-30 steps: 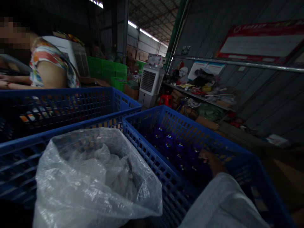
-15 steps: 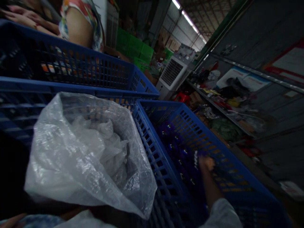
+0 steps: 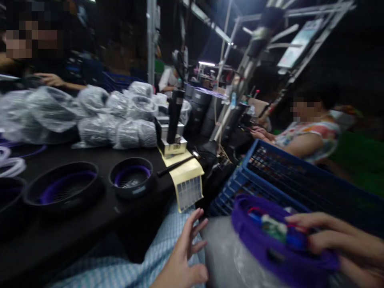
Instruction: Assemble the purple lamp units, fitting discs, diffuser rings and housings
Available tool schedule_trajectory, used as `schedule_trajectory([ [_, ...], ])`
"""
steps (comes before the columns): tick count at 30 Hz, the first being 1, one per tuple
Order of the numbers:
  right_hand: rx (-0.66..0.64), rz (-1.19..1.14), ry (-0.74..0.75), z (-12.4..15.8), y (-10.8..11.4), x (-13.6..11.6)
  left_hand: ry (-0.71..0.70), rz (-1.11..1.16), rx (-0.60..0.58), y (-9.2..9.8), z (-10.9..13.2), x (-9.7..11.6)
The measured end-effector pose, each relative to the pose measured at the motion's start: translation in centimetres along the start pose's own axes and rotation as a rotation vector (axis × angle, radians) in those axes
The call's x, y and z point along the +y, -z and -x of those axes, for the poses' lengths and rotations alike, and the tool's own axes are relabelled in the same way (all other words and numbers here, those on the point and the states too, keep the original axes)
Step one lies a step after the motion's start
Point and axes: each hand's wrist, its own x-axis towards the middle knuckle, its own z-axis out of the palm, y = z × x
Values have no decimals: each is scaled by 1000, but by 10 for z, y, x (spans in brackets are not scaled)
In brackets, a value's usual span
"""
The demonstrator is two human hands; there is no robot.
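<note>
My right hand [image 3: 336, 244] grips a round purple plastic part [image 3: 276, 244] with red wires and a small green board inside it, held low at the right above a clear plastic bag [image 3: 222, 256]. My left hand [image 3: 184, 256] hovers open over my checked lap, fingers spread, holding nothing, just left of the bag. On the black worktable [image 3: 90, 224] in front lie black round housings with purple rings inside [image 3: 132, 180] [image 3: 64, 188].
Several wrapped bundles in clear plastic [image 3: 120, 128] are piled at the back of the table. A black upright tool on a metal base [image 3: 174, 132] stands on yellow paper. Blue crates [image 3: 288, 176] are at the right. Other people work at the left and right.
The view has swung from the blue crates to the worktable. My right hand has come out of the crate holding a purple part. My left hand has come into view.
</note>
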Motion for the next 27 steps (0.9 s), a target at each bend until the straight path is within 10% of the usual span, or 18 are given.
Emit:
schedule_trajectory([
  [2, -413, -111, 228, -52, -64, -27, -79, 128, 130, 24, 4, 16],
  [4, -521, -272, 394, -85, -131, -54, -174, 101, 384, 50, 14, 31],
  [10, -86, -783, -83, -89, -273, -84, -465, -298, 955, 94, 30, 75],
  [14, -284, -1088, 13, -107, -294, -75, -430, -575, 879, 118, 10, 97],
  [19, -393, -939, 232, -168, -306, -61, -445, -877, 717, 164, -26, 115],
  [27, -214, -759, 272, -174, -325, -41, -409, -487, 669, 185, -50, 105],
])
